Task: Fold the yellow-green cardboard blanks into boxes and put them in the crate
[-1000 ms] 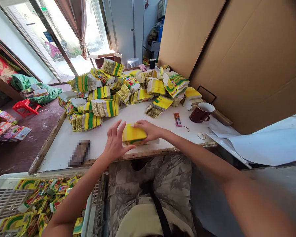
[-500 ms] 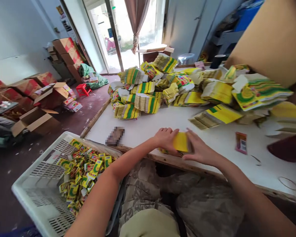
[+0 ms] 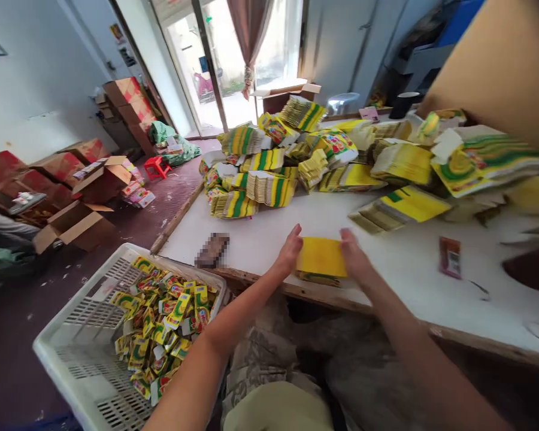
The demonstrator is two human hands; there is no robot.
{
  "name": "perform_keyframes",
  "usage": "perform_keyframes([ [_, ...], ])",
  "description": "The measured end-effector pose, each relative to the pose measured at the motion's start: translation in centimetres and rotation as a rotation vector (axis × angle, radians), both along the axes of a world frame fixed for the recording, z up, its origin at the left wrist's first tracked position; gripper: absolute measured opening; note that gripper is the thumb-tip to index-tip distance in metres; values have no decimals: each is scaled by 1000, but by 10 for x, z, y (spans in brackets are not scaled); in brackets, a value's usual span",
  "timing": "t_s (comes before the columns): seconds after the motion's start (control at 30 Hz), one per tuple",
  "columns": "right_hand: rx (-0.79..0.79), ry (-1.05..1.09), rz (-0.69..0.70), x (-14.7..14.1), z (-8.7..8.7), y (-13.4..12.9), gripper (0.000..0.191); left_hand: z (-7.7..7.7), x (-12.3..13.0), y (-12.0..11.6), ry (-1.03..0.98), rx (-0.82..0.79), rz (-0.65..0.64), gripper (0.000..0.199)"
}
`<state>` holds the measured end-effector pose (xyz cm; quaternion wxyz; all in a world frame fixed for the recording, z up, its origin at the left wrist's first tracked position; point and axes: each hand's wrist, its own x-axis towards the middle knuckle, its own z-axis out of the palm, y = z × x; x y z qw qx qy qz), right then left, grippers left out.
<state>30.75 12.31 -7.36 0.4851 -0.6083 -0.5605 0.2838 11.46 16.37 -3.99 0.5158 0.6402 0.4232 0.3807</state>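
A stack of flat yellow cardboard packets rests at the table's near edge, its top face plain yellow and square to me. My left hand presses against the stack's left side, fingers straight and held together. On the opposite side my right hand bears on the right edge, slightly blurred. Between them the two palms grip the stack. Beneath the top sheet, a darker green and yellow layer shows at the near side.
A heap of bundled yellow and green packets covers the table's far side. A white plastic crate of small folded packets stands at left below the table. A pixelated phone-like object and a small brown sachet lie on the white tabletop.
My hands have moved from gripping the stack at an angle to flanking it on both sides, and its top face has turned flatter towards me. The view has shifted slightly.
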Motion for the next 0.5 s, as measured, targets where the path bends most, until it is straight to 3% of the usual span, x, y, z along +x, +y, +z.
perform_keyframes([
  [0.1, -94, 22, -1, -4, 14, -1, 110, -2, 3, 4, -55, -110, 16, 73],
  [0.2, -110, 262, 0, 1, 24, -2, 109, 1, 1, 10, -95, -188, 75, 76],
  [0.5, -105, 330, 50, 5, 28, 1, 108, 11, 6, 10, -64, -256, 126, 85],
])
